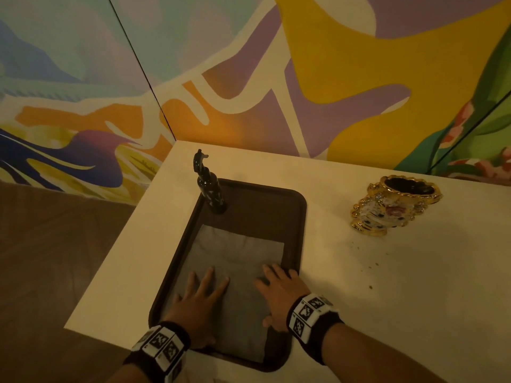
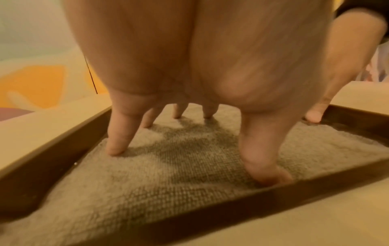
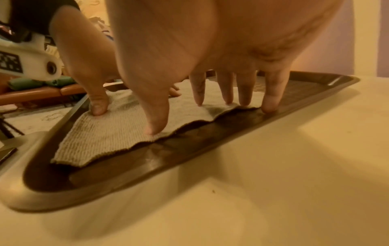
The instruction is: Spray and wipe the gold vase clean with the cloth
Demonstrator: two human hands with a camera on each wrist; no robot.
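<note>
A grey cloth [image 1: 237, 261] lies flat in a dark brown tray [image 1: 293, 205]. My left hand [image 1: 199, 297] presses on the cloth's left part with straight spread fingers [image 2: 118, 141]. My right hand [image 1: 279, 288] presses on its right edge, fingers [image 3: 271, 99] straight, the little finger touching the tray floor. A black spray bottle [image 1: 210, 186] stands upright at the tray's far left corner. The gold vase [image 1: 392, 205] with a floral panel stands on the white table, right of the tray and away from both hands.
The white table [image 1: 387, 299] has dark specks in front of the vase. Its left edge drops to a wooden floor [image 1: 55, 258]. A painted wall [image 1: 249, 64] runs close behind the table.
</note>
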